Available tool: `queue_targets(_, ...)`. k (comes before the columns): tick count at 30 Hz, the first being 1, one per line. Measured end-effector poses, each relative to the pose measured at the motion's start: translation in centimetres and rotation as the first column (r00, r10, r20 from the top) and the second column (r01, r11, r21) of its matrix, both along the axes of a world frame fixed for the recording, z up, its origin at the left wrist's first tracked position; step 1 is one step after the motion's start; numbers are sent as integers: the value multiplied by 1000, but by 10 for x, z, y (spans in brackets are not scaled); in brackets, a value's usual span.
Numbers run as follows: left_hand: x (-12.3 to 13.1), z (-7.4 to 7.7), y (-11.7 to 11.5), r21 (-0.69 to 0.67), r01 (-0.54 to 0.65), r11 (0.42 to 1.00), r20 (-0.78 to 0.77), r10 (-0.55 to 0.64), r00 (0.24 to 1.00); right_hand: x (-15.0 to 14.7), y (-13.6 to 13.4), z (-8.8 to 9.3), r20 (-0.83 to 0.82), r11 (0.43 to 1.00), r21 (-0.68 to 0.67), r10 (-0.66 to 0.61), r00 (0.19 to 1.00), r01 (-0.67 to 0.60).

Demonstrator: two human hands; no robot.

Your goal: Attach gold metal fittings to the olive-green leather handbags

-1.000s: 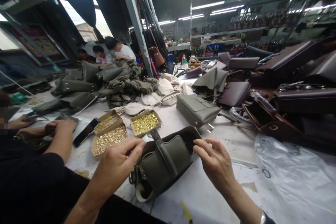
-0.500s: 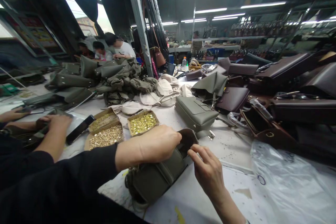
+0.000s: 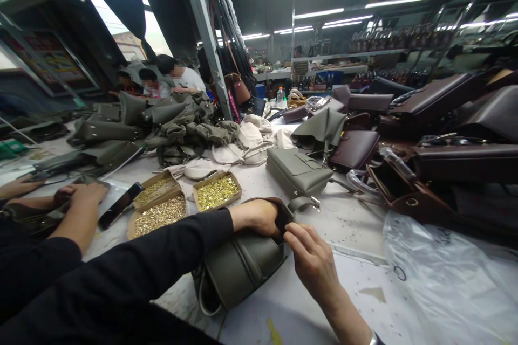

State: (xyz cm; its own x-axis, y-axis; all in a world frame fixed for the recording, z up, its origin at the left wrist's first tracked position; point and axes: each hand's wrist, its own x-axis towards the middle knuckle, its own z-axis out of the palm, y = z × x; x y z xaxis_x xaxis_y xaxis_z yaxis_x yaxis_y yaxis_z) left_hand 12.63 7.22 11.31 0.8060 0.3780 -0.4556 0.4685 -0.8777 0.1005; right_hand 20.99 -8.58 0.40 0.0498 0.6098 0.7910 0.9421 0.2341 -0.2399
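An olive-green leather handbag (image 3: 238, 267) lies on the white table (image 3: 348, 221) right in front of me. My left hand (image 3: 259, 217) reaches into its open top, so its fingertips are hidden inside. My right hand (image 3: 311, 259) pinches the rim of the bag's opening beside the left hand, fingers closed on the edge. A black sleeve covers my left forearm.
Three cardboard trays of brass hardware (image 3: 216, 192) sit behind the bag, with a black phone (image 3: 119, 205) to their left. Another person's hands (image 3: 76, 199) work at far left. A finished olive bag (image 3: 297, 171), piled olive pieces (image 3: 178, 126), brown bags (image 3: 437, 145) and clear plastic (image 3: 441, 275) surround the spot.
My left hand went from hovering left of the bag to reaching deep into its opening. My right hand closed onto the bag's rim. The bag's flap is no longer upright.
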Motion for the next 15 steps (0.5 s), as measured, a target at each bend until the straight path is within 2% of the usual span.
queue_targets(4,-8,5,-1,21,16,1000,26,-17,1000,0,0,0,-36,999,-51,-22,999,20)
queue_targets(9,-47,15,-13,101,-49,994,269,20,963,-2,-4,3,-102,997,-71,29,994,-36)
queue_targets(12,-70,15,-13,-28,-92,995,367,96,925,-7,-4,11,-169,985,-119,103,980,-124)
queue_targets(15,-82,11,-6,-169,-95,981,462,164,872,-12,-1,17,-245,974,-123,154,957,-189)
